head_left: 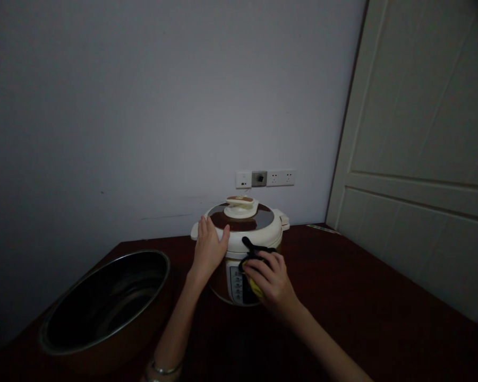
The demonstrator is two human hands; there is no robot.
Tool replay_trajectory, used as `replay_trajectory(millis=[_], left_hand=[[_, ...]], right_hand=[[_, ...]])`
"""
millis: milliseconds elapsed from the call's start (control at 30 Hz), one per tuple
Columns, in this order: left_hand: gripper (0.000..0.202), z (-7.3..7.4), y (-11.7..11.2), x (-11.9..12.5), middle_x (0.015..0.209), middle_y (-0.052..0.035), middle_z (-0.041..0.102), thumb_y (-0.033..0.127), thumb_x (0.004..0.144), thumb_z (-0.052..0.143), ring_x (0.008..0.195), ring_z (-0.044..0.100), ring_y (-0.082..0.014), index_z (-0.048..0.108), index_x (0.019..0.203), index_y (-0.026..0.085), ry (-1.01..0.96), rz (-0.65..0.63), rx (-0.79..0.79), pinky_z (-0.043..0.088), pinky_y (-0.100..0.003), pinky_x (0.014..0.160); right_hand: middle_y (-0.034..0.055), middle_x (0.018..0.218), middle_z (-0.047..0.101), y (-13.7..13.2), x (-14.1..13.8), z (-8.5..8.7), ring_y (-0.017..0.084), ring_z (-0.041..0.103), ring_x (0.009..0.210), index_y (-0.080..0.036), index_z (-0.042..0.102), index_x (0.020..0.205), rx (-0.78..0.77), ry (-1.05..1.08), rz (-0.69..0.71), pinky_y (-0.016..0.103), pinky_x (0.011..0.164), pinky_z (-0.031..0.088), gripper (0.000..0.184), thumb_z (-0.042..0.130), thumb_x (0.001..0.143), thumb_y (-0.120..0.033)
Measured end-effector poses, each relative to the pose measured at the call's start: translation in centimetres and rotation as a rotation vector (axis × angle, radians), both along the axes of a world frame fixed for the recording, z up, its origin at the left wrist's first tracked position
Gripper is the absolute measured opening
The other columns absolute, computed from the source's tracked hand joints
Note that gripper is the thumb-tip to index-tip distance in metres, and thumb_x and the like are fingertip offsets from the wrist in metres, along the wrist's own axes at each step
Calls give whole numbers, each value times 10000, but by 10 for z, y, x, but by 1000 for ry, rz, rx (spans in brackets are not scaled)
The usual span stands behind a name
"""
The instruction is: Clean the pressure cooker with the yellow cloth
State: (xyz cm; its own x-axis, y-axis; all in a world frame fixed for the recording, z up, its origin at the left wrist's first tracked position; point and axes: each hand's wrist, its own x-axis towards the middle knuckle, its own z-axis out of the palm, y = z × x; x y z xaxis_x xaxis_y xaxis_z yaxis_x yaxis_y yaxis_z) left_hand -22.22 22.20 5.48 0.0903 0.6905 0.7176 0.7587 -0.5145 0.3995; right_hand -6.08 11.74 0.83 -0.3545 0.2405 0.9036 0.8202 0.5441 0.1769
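Observation:
A cream and brown electric pressure cooker (258, 225) stands on a dark red table (362, 307) against the wall. My left hand (209, 249) lies flat on the left side of its lid rim, fingers stretched out. My right hand (269, 278) presses a yellow and black cloth (253, 254) against the cooker's front, just over the control panel (236, 284). The fingers curl round the cloth. The lid's handle (241, 204) sits on top, untouched.
A large steel basin (103, 305) sits on the table at the left, near the front edge. Wall sockets (265, 178) are behind the cooker. A white panelled door (422, 154) stands at the right. A bracelet (165, 367) circles my left wrist.

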Motion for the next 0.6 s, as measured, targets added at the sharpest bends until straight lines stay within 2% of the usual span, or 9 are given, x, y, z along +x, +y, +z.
replay_trajectory(millis=[67,133,300,367,500,600], left_hand=[[684,-1,1,0,1420,-313,312,490,877,359,1372,220,-348,325,1323,-26,-7,-7,10,248,-500,1084],[691,-2,2,-1,1418,-318,310,489,873,364,1372,220,-347,327,1321,-36,-9,-13,11,242,-489,1089],[688,-1,3,0,1415,-310,325,487,863,380,1367,234,-350,340,1317,-29,-33,-21,8,249,-492,1086],[685,0,3,0,1416,-298,332,491,860,385,1364,241,-349,345,1319,-16,-46,-25,14,249,-494,1086],[712,0,2,0,1405,-339,312,493,866,371,1362,233,-367,337,1307,-65,-25,-9,3,252,-501,1081],[688,0,2,0,1399,-340,323,481,876,356,1365,233,-357,342,1304,-57,1,-15,12,259,-499,1078]], right_hand=[[69,965,683,3,-12,3,249,498,1031,-171,653,1009,26,-29,1,433,840,349,218,478,881,-147],[69,980,682,3,-11,5,253,496,1031,-166,652,1014,10,-56,1,432,834,350,219,481,878,-151],[85,1027,665,-6,25,6,255,488,1050,-185,630,1083,-92,-2,-17,423,826,385,279,513,839,-118],[84,1023,663,-9,29,4,261,482,1059,-191,629,1086,-84,35,-39,423,824,385,296,516,827,-102],[74,996,668,-5,0,5,262,481,1037,-182,646,1044,-33,17,-43,424,817,353,270,490,834,-113],[63,958,677,2,-25,9,251,486,1003,-171,656,988,2,-18,-38,426,810,333,236,453,873,-138]])
